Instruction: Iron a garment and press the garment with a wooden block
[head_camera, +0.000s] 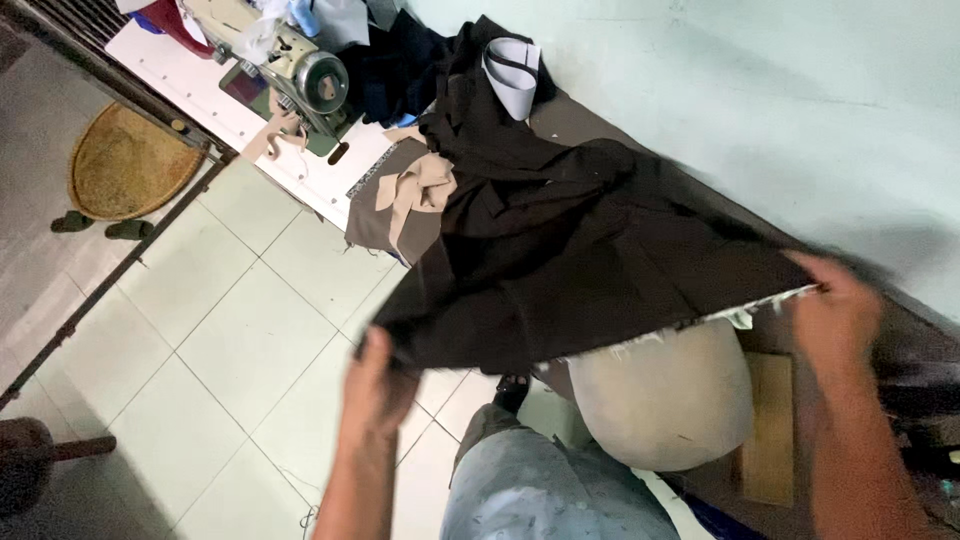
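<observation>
Over tiled floor (200, 330), both hands (375, 385) stretch dark fabric (560, 270) taut.

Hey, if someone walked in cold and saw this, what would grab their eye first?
First, the big dark brown cloth stretched across the middle, its near edge pinched by the left hand and the right hand. Next, the sewing machine on the white table at the upper left, with tan fabric scraps lying beside it.
</observation>
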